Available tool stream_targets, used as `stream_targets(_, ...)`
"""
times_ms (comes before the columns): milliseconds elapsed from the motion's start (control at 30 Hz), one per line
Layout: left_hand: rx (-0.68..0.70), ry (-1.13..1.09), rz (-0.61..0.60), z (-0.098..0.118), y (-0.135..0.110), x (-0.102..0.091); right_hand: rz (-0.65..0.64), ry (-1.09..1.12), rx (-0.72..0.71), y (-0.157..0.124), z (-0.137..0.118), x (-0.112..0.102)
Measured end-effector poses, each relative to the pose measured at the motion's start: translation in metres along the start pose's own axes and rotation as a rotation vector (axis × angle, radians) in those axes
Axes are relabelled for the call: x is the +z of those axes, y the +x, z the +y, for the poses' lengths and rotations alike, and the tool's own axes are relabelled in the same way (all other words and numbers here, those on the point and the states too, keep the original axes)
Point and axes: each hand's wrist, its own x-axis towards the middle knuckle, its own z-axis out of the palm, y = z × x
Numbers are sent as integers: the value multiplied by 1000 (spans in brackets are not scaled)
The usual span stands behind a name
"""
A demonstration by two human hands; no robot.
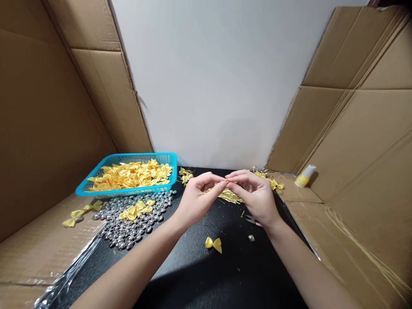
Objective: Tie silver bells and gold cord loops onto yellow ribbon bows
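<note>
My left hand [203,193] and my right hand [254,194] meet above the middle of the black table, thumbs and index fingertips pinched together. Whatever is between the fingertips is too small to make out. Behind and below them lies a pile of short gold cords [229,195], partly covered by the hands. A single yellow ribbon bow [213,243] rests on the table nearer to me. To its right is one silver bell-like bead [251,238]. Small scissors [253,221] with a pink handle lie partly behind my right wrist.
A blue basket [126,192] full of yellow bows stands at the back left. Many silver beads [120,234] spread in front of it, with several bows on top. A yellow thread spool [305,176] stands on cardboard at the right. Long cords [363,249] trail there. Cardboard walls flank both sides.
</note>
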Motion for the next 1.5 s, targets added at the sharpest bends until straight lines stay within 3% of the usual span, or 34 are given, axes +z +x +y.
stream_targets(167,234,323,127,-6,-2,0,182,235,228,-5,0,13)
stream_targets(400,481,495,195,-13,0,3,272,441,531,-2,-4,12)
stream_targets(567,591,587,227,-15,0,3,241,530,663,-1,-2,9)
stream_targets(700,559,581,207,-14,0,4,205,576,691,2,1,7)
stream_targets(967,344,409,138,-16,0,2,88,633,711,8,5,-8)
stream_targets(1500,263,320,113,-15,1,1,68,645,661,8,7,-10)
